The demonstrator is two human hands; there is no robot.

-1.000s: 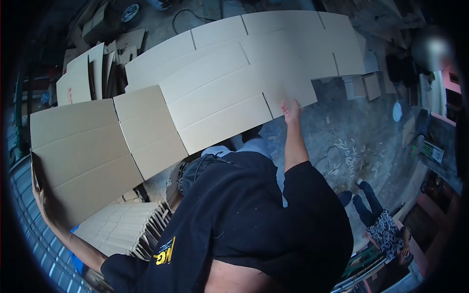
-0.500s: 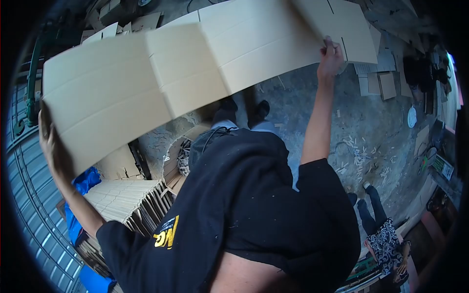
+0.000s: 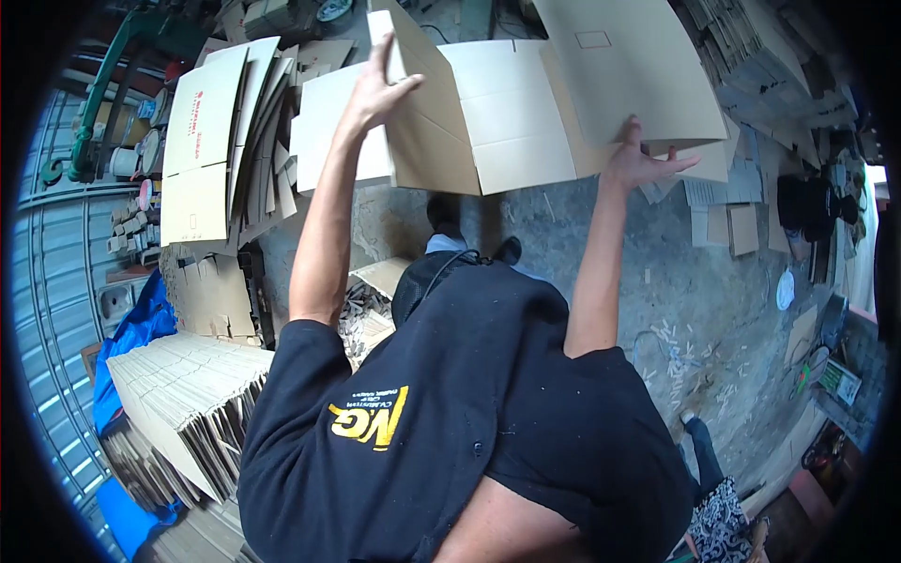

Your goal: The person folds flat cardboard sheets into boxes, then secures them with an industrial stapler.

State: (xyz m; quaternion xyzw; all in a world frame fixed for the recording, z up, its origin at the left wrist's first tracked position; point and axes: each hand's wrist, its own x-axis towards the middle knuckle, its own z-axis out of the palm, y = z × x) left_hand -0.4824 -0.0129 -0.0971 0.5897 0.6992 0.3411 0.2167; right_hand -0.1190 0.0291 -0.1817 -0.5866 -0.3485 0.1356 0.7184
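Both hands raised, set apart: left hand (image 3: 380, 89) grips the folded cardboard sheet (image 3: 507, 113) at its fold, right hand (image 3: 643, 159) props the far panel, probably fingers underneath, keeping it above the concrete floor (image 3: 676, 272).

I was looking into a carton workshop or packing yard. Flattened cardboard sheets (image 3: 202, 141) leaned in stacks, a thick bundle of folded blanks (image 3: 188, 403) lay beside a blue tarp (image 3: 131, 328), offcuts littered the bare concrete floor (image 3: 676, 281), and a corrugated metal shutter (image 3: 56, 272) closed one side.
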